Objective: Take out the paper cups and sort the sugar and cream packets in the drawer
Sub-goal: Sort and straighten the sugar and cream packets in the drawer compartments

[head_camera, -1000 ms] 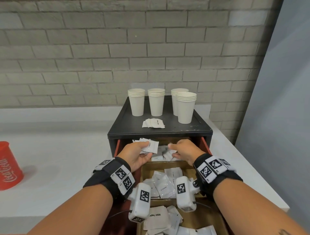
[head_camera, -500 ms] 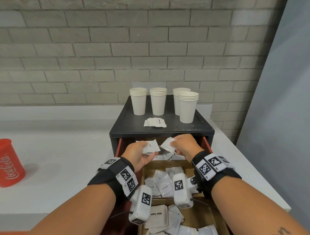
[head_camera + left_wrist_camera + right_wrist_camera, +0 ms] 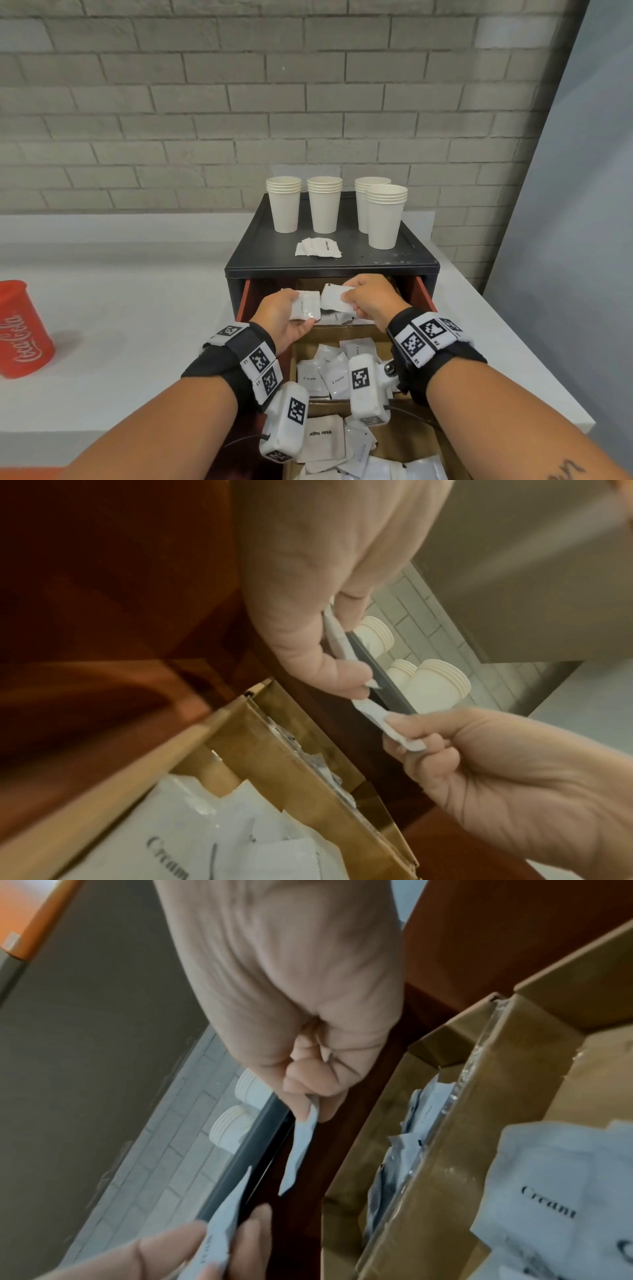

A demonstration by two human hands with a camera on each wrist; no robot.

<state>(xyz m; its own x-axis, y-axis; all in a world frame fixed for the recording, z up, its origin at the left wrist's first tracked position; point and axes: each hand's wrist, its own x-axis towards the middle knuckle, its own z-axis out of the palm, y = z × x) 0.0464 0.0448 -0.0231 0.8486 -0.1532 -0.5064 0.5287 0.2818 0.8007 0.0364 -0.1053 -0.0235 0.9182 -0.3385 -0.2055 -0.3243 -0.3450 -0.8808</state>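
Observation:
Both hands hover over the far compartment of the open drawer [image 3: 422, 295]. My left hand [image 3: 286, 315] grips a small stack of white packets [image 3: 306, 304]; the same stack [image 3: 337, 639] shows edge-on in the left wrist view. My right hand [image 3: 368, 301] pinches a single white packet [image 3: 333, 298], seen thin and edge-on [image 3: 301, 1146] in the right wrist view. Several paper cup stacks [image 3: 324, 205] stand on the black cabinet top [image 3: 255, 253], with loose packets [image 3: 318, 247] lying in front of them. Cream packets [image 3: 323, 375] fill the middle cardboard compartment; white sugar packets [image 3: 325, 442] lie in the near one.
A red Coca-Cola cup [image 3: 22, 330] stands on the white counter [image 3: 120, 308] at the far left. A grey brick wall [image 3: 239, 102] runs behind the cabinet. A grey panel [image 3: 582, 205] closes off the right side. Cardboard dividers [image 3: 301, 772] split the drawer.
My right hand has lifted one packet out of the far compartment and brought it up beside the stack in my left hand. Both hands have risen slightly.

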